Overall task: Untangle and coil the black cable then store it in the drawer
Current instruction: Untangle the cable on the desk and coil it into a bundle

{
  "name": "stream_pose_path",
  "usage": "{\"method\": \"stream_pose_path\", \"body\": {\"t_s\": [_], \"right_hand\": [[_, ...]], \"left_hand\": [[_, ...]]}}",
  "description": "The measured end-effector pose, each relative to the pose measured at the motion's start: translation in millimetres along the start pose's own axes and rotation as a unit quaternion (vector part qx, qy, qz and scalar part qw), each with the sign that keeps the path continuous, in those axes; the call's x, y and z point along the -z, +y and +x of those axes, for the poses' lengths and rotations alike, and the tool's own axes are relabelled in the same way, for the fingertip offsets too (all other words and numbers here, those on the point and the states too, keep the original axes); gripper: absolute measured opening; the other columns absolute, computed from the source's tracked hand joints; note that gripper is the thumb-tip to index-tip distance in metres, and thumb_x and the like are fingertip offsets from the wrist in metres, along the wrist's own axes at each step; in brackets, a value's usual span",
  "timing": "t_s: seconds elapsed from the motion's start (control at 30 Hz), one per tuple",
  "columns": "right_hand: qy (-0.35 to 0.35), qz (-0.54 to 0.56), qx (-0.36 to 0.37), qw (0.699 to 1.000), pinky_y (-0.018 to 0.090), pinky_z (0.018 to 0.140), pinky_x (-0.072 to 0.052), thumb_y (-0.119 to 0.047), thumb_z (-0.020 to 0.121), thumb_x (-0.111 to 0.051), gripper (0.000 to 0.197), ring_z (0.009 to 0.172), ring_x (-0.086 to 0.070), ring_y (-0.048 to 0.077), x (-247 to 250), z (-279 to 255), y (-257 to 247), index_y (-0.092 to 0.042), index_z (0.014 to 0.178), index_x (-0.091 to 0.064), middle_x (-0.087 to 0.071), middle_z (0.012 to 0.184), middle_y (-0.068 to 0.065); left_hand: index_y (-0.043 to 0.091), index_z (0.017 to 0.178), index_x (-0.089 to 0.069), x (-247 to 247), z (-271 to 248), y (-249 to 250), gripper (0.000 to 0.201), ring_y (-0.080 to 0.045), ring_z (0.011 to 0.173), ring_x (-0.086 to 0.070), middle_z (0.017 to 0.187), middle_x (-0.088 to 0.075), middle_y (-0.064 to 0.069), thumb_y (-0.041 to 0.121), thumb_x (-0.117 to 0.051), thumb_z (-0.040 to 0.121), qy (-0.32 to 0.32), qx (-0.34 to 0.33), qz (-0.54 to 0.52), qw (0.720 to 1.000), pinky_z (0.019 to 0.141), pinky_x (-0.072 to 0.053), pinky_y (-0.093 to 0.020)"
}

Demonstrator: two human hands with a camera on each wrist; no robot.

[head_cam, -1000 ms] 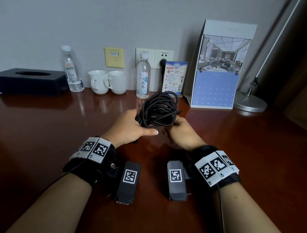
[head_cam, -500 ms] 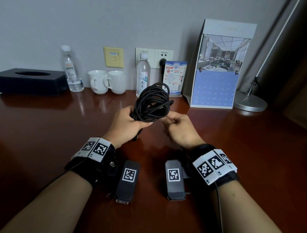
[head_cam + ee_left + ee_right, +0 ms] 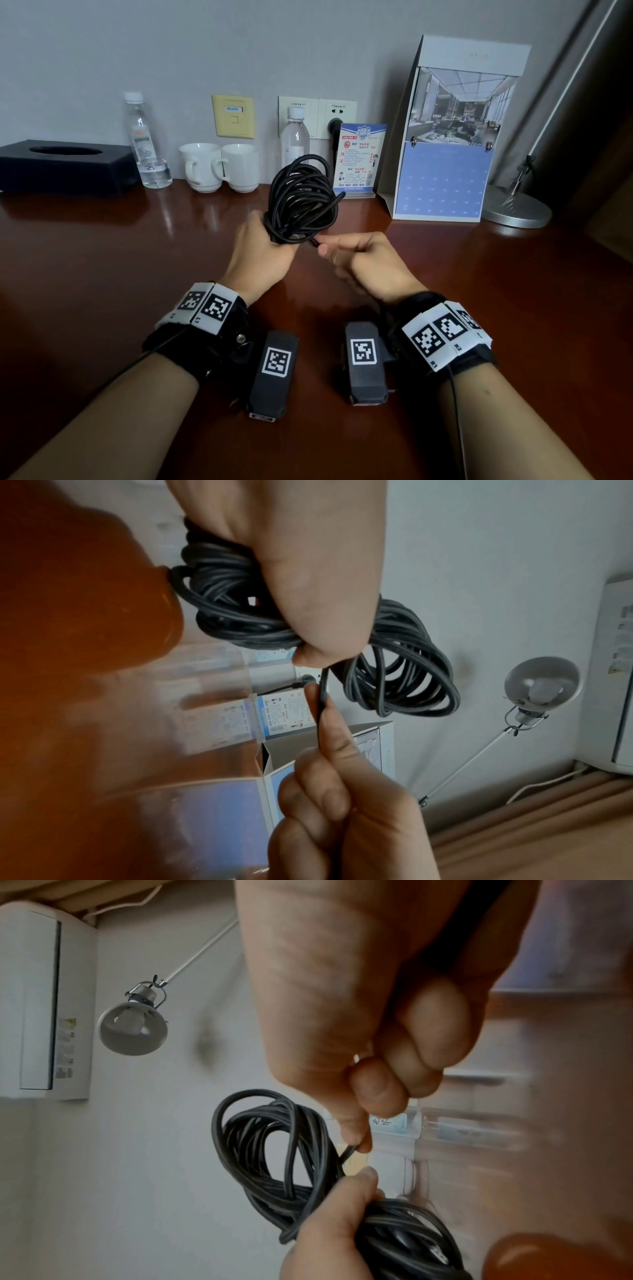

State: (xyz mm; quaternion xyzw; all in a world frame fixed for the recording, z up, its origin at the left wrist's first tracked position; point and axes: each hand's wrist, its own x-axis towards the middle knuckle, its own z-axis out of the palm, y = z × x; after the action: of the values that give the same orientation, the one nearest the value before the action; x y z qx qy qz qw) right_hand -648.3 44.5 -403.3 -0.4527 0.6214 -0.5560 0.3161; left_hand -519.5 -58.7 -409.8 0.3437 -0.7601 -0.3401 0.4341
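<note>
The black cable [image 3: 301,195] is wound into a loose round coil, held upright above the wooden desk [image 3: 102,274]. My left hand [image 3: 263,250] grips the bottom of the coil in a fist; the left wrist view shows its fingers [image 3: 318,588] wrapped round the cable [image 3: 394,669] bundle. My right hand [image 3: 363,260] is just right of it and pinches a single loose strand leading out of the coil between thumb and forefinger [image 3: 359,1131]. The cable [image 3: 274,1164] loops stand above both hands. No drawer is in view.
Along the wall stand a black tissue box [image 3: 65,164], two water bottles [image 3: 144,144], two white cups [image 3: 222,168], a small leaflet stand [image 3: 359,161], a desk calendar [image 3: 452,137] and a lamp base [image 3: 517,209]. A black plug [image 3: 335,125] sits in the wall socket.
The coil has risen and tipped upright in my left hand. My right hand let go of the coil's side and now pinches one strand at its lower right.
</note>
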Motion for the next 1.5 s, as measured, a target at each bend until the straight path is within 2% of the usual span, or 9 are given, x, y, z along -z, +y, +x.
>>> {"method": "stream_pose_path", "body": {"t_s": [0.17, 0.3, 0.5, 0.77, 1.0, 1.17, 1.3, 1.37, 1.5], "right_hand": [[-0.089, -0.034, 0.034, 0.995, 0.003, 0.042, -0.033, -0.005, 0.086, -0.069, 0.037, 0.036, -0.045, -0.007, -1, -11, -12, -0.004, 0.123, -0.063, -0.049, 0.039, -0.021], [-0.063, -0.042, 0.054, 0.996, 0.005, 0.045, -0.030, -0.017, 0.086, -0.071, 0.025, 0.040, -0.037, -0.001, -1, -9, -9, -0.001, 0.105, -0.073, -0.047, 0.041, -0.016], [0.016, 0.011, 0.064, 0.998, 0.004, 0.051, -0.037, -0.014, 0.089, -0.067, 0.019, 0.044, -0.048, -0.007, 1, -4, -5, 0.000, 0.077, -0.074, -0.058, 0.046, -0.015], [0.039, 0.037, -0.001, 0.999, 0.015, 0.036, -0.021, -0.021, 0.088, -0.068, 0.021, 0.035, -0.026, 0.006, 9, -6, 1, -0.001, 0.082, -0.072, -0.038, 0.049, -0.001], [0.019, 0.024, -0.004, 1.000, 0.017, 0.038, -0.020, -0.023, 0.094, -0.061, 0.039, 0.045, -0.025, 0.010, 10, -7, 1, -0.024, 0.055, -0.068, -0.038, 0.053, -0.002], [-0.024, 0.075, -0.041, 0.996, 0.016, 0.040, -0.013, -0.007, 0.094, -0.048, 0.045, 0.042, -0.019, 0.007, 9, -7, 0, -0.021, 0.052, -0.055, -0.039, 0.057, 0.001], [-0.031, 0.089, -0.024, 0.995, 0.019, 0.042, -0.012, -0.006, 0.095, -0.046, 0.040, 0.042, -0.020, 0.008, 8, -8, -2, -0.019, 0.058, -0.058, -0.041, 0.055, 0.000], [-0.029, 0.077, -0.022, 0.996, 0.018, 0.040, -0.016, -0.013, 0.097, -0.050, 0.049, 0.041, -0.022, 0.007, 7, -8, -3, -0.021, 0.050, -0.061, -0.041, 0.055, 0.000], [-0.021, 0.053, -0.025, 0.998, 0.017, 0.038, -0.020, -0.021, 0.097, -0.054, 0.042, 0.039, -0.024, 0.008, 6, -9, -3, -0.019, 0.057, -0.063, -0.040, 0.057, 0.004]], "left_hand": [[0.000, 0.086, -0.053, -5, 6, -18, 0.060, -0.041, 0.093, -0.060, 0.086, -0.058, -0.018, 0.054, -0.057, 0.062, -0.022, 0.006, 0.066, 0.998, 0.071, -0.050, -0.042], [0.001, 0.119, -0.041, -7, 0, -13, 0.083, -0.032, 0.120, -0.041, 0.107, -0.030, -0.004, 0.055, -0.064, 0.060, -0.070, -0.017, 0.143, 0.987, 0.101, -0.041, -0.045], [0.010, 0.136, -0.026, -15, -9, -5, 0.097, -0.024, 0.131, -0.034, 0.126, -0.034, -0.004, 0.048, -0.077, 0.063, -0.128, -0.056, 0.116, 0.983, 0.109, -0.032, -0.048], [0.016, 0.097, -0.068, 3, -10, 14, 0.014, -0.008, 0.083, -0.068, 0.086, -0.074, 0.004, 0.022, -0.065, 0.085, -0.113, 0.027, -0.232, 0.966, 0.073, -0.051, -0.022], [0.006, 0.098, -0.075, 9, -7, 9, 0.029, -0.025, 0.092, -0.071, 0.095, -0.075, -0.013, 0.029, -0.075, 0.080, -0.097, 0.014, -0.274, 0.957, 0.086, -0.054, -0.034], [0.015, 0.075, -0.067, 5, -8, 10, 0.038, -0.019, 0.069, -0.066, 0.075, -0.069, -0.007, 0.045, -0.081, 0.058, -0.075, 0.083, -0.311, 0.944, 0.073, -0.054, -0.036], [0.000, 0.115, -0.060, 6, -10, 14, 0.091, -0.036, 0.096, -0.064, 0.106, -0.066, -0.021, 0.057, -0.087, 0.049, -0.187, 0.201, -0.373, 0.886, 0.086, -0.051, -0.062], [0.007, 0.120, -0.063, 8, -12, 16, 0.087, -0.033, 0.098, -0.067, 0.113, -0.065, -0.020, 0.068, -0.075, 0.059, -0.257, 0.235, -0.366, 0.863, 0.075, -0.057, -0.052], [0.001, 0.098, -0.062, 8, -15, 24, 0.068, -0.023, 0.054, -0.067, 0.078, -0.064, -0.018, 0.063, -0.049, 0.073, -0.269, 0.249, -0.360, 0.858, 0.043, -0.051, -0.026]]}}
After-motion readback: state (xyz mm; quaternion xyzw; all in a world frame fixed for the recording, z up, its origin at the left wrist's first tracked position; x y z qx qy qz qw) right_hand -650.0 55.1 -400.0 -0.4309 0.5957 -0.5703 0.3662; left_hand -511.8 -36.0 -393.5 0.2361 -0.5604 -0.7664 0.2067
